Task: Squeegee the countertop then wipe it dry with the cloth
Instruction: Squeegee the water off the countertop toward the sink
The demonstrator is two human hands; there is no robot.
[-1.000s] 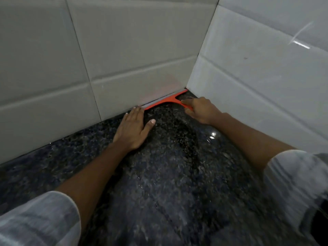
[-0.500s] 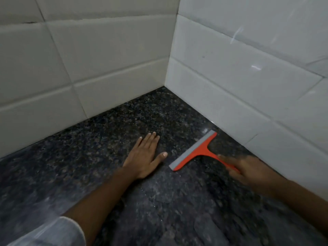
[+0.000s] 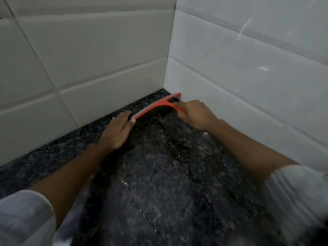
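Observation:
An orange squeegee (image 3: 156, 106) with a grey rubber blade lies on the dark speckled granite countertop (image 3: 168, 174), close to the back corner, its far end touching the right wall. My right hand (image 3: 194, 114) grips its handle. My left hand (image 3: 118, 131) rests flat on the countertop with straight fingers, its thumb tip right beside the blade's near end. Thin streaks and drops of water glint on the stone in front of me. No cloth is in view.
White tiled walls (image 3: 99, 55) close the counter at the back and on the right (image 3: 248, 71), meeting in a corner. My pale sleeves (image 3: 24, 217) fill the lower corners of the view.
My right hand has carried the squeegee from the middle of the counter back into the corner. My left hand has slid forward alongside it.

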